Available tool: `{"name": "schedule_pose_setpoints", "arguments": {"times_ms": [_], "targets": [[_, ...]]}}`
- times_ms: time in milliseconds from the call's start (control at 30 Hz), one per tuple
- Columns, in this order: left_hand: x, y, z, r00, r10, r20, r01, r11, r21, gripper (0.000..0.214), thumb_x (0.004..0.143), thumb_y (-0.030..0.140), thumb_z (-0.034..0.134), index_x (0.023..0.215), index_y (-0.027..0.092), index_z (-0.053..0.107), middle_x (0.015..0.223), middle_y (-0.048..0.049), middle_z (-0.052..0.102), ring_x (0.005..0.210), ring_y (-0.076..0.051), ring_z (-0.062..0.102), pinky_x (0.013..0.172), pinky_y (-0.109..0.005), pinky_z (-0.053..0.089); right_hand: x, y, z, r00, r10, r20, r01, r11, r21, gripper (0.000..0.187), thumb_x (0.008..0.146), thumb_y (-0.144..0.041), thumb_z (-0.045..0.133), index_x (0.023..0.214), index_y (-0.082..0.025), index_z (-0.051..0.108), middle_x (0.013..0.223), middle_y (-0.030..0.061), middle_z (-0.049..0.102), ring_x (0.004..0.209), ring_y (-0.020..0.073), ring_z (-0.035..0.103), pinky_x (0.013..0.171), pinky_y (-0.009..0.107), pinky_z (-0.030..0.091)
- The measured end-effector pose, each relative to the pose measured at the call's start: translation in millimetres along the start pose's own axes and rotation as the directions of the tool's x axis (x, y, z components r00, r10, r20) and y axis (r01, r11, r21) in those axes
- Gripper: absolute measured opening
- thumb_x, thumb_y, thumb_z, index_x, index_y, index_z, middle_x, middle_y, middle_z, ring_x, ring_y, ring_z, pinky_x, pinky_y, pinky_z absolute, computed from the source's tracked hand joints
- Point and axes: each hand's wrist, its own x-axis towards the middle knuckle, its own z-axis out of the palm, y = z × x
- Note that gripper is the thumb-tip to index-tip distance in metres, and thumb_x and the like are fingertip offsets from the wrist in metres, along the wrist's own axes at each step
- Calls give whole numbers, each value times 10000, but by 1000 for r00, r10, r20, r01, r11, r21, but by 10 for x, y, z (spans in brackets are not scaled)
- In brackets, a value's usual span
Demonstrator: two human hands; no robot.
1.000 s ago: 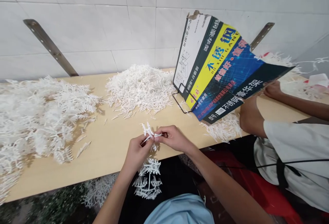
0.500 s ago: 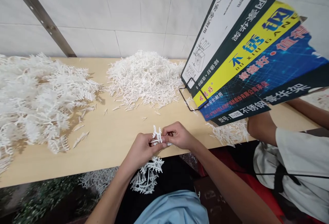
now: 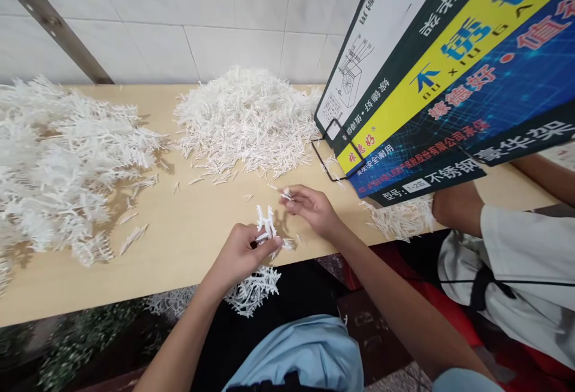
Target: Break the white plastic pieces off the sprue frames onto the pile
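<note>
I am pinching the white sprue point(image 3: 266, 224) close to its stem with my left hand point(image 3: 242, 254), which seems steadiest, while my right hand point(image 3: 312, 207) is lightly pinching a loose piece point(image 3: 286, 194).

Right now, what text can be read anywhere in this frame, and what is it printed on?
"不锈": big blue characters on the yellow band of the printed cardboard box.
"型号" and "不锈钢豪华架": white, on the black bottom band.
"德好·值得": red, on the blue panel, partly cut off.
Small print on the white panel and elsewhere on the box: too small to read.
</note>
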Motion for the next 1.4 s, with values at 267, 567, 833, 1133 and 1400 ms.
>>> {"name": "schedule_pose_setpoints", "arguments": {"times_ms": [267, 567, 833, 1133, 1400], "targets": [[34, -32, 99, 969, -92, -231, 82, 995, -49, 535, 878, 557, 669, 565, 184, 447, 548, 46, 306, 529, -90, 284, 500, -239, 220, -97, -65, 186, 926, -293, -236, 179, 895, -407, 248, 1010, -377, 615, 1030, -215, 803, 1167, 127, 749, 1065, 264, 696, 879, 367, 568], [30, -56, 97, 971, -39, -236, 23, 997, -71, 455, 901, 550, 660, 707, 141, 708, 605, 2, 541, 575, -122, 445, 552, -239, 332, -168, -182, 79, 951, -22, 307, 150, 906, -397, 316, 961, -487, 685, 1014, -209, 827, 727, 15, 722, 658, 149, 599, 621, 235, 422], [33, -37, 91, 983, -66, -169, 62, 998, -31, 511, 885, 560, 651, 589, 183, 474, 547, 46, 314, 518, -93, 293, 494, -238, 208, -129, -150, -17, 932, -31, 361, 188, 893, -409, 400, 958, -541, 668, 852, -178, 798, 650, -10, 641, 587, 121, 485, 570, 236, 328], [-33, -71, 85, 967, 19, -256, 5, 996, 92, 490, 886, 457, 653, 539, 184, 439, 520, 50, 282, 487, -84, 281, 498, -253, 206, -72, -93, -65, 990, -109, 94, 122, 981, -151, 609, 965, -633, 590, 551, -204, 468, 549, -25, 391, 544, 124, 357, 559, 286, 285], [-5, -72, 83, 903, -151, -402, 103, 985, -140, 482, 921, 552, 643, 630, 180, 546, 539, 47, 350, 520, -98, 308, 498, -252, 250, -6, -70, 113, 957, -207, -203, 102, 896, -432, 334, 951, -399, 674, 1240, -235, 710, 1190, 100, 696, 879, 209, 603, 696, 307, 493]]}}
